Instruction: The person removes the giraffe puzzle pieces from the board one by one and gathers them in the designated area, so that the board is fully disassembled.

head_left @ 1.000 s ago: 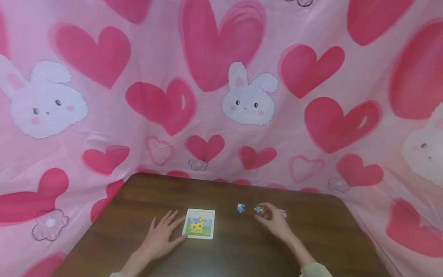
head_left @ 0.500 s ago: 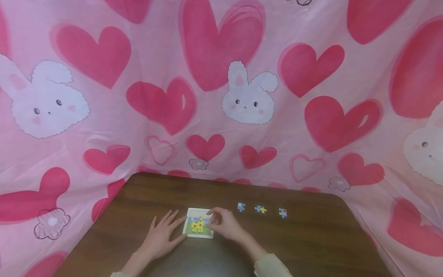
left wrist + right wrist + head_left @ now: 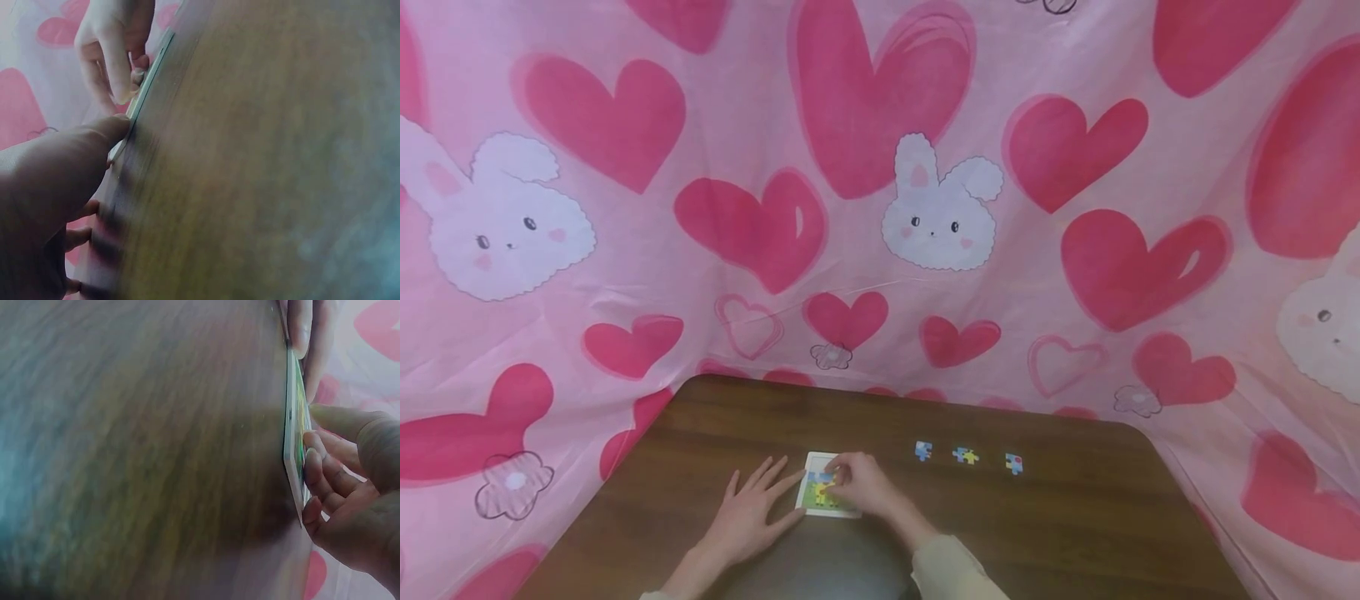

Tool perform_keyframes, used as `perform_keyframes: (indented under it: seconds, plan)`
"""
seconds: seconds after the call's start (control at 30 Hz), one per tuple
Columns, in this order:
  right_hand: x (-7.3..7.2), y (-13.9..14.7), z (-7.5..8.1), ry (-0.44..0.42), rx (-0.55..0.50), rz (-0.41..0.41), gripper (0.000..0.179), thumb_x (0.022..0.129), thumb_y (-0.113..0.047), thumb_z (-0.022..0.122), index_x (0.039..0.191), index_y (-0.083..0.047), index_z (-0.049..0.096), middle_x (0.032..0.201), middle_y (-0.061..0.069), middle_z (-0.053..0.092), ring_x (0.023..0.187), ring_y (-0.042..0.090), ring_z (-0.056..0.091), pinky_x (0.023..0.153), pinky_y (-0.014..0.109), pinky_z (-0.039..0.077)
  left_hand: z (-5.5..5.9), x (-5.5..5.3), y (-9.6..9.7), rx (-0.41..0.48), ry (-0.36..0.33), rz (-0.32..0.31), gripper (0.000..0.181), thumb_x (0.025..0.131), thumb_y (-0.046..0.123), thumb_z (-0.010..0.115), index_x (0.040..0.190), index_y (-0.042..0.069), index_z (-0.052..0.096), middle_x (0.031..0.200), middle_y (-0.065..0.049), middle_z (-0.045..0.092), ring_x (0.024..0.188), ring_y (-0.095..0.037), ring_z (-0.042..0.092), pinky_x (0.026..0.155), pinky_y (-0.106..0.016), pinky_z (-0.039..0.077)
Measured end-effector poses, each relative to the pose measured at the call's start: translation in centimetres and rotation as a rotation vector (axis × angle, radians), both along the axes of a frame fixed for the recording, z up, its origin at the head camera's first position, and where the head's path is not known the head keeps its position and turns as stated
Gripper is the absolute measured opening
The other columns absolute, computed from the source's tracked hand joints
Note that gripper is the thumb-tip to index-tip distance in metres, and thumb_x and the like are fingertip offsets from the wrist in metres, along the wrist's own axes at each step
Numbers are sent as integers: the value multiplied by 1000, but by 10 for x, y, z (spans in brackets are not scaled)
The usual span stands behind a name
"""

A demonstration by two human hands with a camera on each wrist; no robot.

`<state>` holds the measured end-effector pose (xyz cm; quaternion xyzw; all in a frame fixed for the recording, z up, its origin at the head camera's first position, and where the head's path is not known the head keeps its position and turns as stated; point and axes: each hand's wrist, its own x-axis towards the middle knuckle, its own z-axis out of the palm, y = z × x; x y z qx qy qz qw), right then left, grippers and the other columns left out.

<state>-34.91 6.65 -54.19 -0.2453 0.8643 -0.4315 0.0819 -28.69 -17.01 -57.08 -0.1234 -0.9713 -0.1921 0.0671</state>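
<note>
A small jigsaw puzzle in a white frame [image 3: 832, 513] lies on the table, with a yellow giraffe picture and a pale strip along its top. My left hand [image 3: 747, 512] is spread flat on its left side, thumb and index finger touching the frame's edge. Over the puzzle's upper right, my right hand [image 3: 867, 483] has its fingers bent down onto the picture, pinching a puzzle piece that the fingers mostly hide. In the right wrist view, the fingertips [image 3: 314, 461] meet the puzzle's surface.
Three loose jigsaw pieces lie in a row to the right: a blue one [image 3: 922, 451], a yellow-and-blue one [image 3: 966, 456] and a blue one with a red spot [image 3: 1014, 463]. A pink cloth [image 3: 865, 250] with hearts and rabbits hangs behind the brown table [image 3: 1060, 517].
My right hand has moved left from the loose pieces to the puzzle, then further over its picture. My left hand has stayed at the frame's edge.
</note>
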Motion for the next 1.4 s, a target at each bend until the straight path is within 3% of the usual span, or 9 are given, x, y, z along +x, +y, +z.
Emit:
perform_keyframes:
  seconds: [0.17,0.33,0.43,0.7,0.97,1.23,1.4]
  plan:
    - [4,-7,1,34,61,-36,29,92,-11,86,118,0,79,68,-10,55,56,4,49,55,22,41,1,1,-1,-7,2,-1,67,98,68,70,154,32,65,168,-11,55,161,-43,44,123,-88,24]
    - [10,-14,1,66,91,-105,29,89,-13,89,115,-4,80,66,-11,57,60,2,50,81,33,39,2,1,-1,-9,0,0,66,98,67,70,154,32,65,168,-11,55,162,-42,44,123,-88,24]
    - [12,-17,-3,97,112,-134,28,89,-14,90,114,-7,79,67,-10,57,63,1,50,89,38,36,1,2,-1,-6,2,2,66,98,68,70,154,32,65,168,-11,56,162,-42,44,123,-88,24]
    - [16,-18,-9,106,108,-182,30,90,-16,90,115,-17,74,72,-9,56,79,5,48,88,37,35,2,3,0,-3,-1,-2,67,98,69,70,154,32,65,168,-11,55,162,-42,44,123,-88,24]
    - [17,-17,-14,117,80,-184,32,89,-16,91,116,-17,74,74,-8,58,82,5,50,87,36,33,3,1,5,64,-16,16,58,101,59,73,151,30,67,165,-16,57,160,-47,44,121,-91,20]
    - [17,-16,-21,157,73,-168,33,89,-17,89,118,-17,72,76,-10,56,84,3,48,88,35,33,5,-4,9,81,40,52,50,97,46,83,144,31,73,156,-17,65,151,-50,53,115,-93,28]
    - [17,-16,-25,176,67,-171,35,88,-15,87,119,-17,71,77,-9,54,84,3,46,88,36,31,4,-6,9,110,31,43,50,96,44,84,143,31,73,157,-17,64,152,-51,51,117,-93,25]
